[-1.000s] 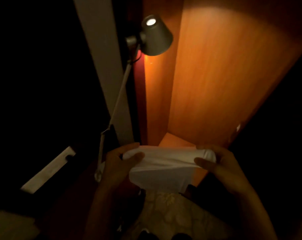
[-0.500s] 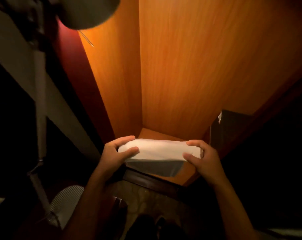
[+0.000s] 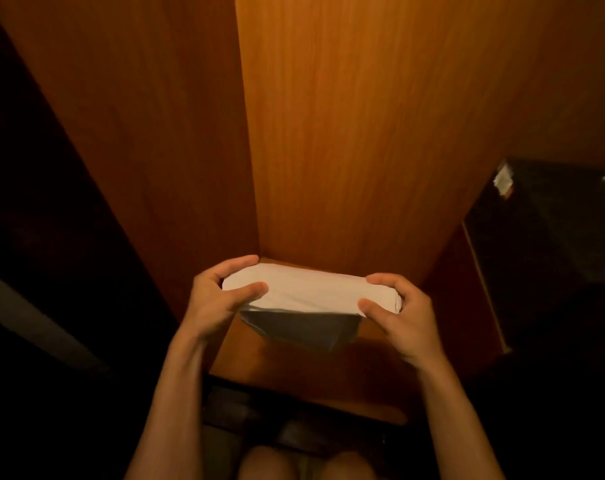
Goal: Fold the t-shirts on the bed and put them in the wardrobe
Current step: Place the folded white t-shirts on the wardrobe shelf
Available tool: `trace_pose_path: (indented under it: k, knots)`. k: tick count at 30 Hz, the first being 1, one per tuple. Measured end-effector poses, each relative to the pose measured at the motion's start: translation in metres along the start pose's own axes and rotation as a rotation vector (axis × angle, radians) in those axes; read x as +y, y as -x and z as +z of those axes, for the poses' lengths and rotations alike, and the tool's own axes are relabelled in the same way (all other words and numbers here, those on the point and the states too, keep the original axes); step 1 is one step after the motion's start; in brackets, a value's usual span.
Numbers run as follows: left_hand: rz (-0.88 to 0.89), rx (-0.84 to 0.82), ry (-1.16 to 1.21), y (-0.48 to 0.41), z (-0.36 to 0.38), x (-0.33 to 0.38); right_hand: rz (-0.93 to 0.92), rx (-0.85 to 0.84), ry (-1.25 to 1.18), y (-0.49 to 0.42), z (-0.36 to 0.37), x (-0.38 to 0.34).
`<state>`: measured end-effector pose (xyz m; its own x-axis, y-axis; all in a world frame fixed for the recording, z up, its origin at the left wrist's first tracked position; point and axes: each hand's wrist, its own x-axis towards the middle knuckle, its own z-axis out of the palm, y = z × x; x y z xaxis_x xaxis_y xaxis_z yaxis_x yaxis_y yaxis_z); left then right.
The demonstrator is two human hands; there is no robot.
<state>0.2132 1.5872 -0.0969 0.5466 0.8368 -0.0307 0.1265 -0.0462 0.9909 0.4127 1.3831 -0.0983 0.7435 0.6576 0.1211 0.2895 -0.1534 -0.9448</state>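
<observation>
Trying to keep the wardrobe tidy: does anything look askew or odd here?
Yes. The t-shirt, gripped at its ends by the left hand and right hand inside the wardrobe, is not a neat bundle: a flap hangs loose beneath its near edge, sagging lower toward the right.

A person's 2 hands hold a folded white t-shirt (image 3: 311, 289) inside an open wooden wardrobe (image 3: 346, 133) bathed in warm orange light. The left hand (image 3: 214, 303) grips the bundle's left end and the right hand (image 3: 401, 320) its right end, fingers (image 3: 235, 265) curled over the far edge and thumbs on the near side. A shadowed flap of cloth hangs beneath the bundle, over the wardrobe's bottom board (image 3: 294, 372); whether it touches the board cannot be told. A dark boxy object (image 3: 543, 237) with a pale tag stands at right. Bare knees (image 3: 270, 462) show at the lower edge.
</observation>
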Motion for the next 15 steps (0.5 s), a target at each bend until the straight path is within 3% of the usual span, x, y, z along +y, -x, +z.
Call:
trace_pose_path:
  k: [7, 15]
  knots:
    - [0.026, -0.043, 0.022, -0.030, 0.026, -0.119, -0.048, -0.021, 0.005, -0.004, 0.027, 0.117]
    - [-0.024, -0.050, 0.039, -0.073, 0.019, -0.150, 0.019, -0.056, -0.119, -0.048, 0.053, 0.139]
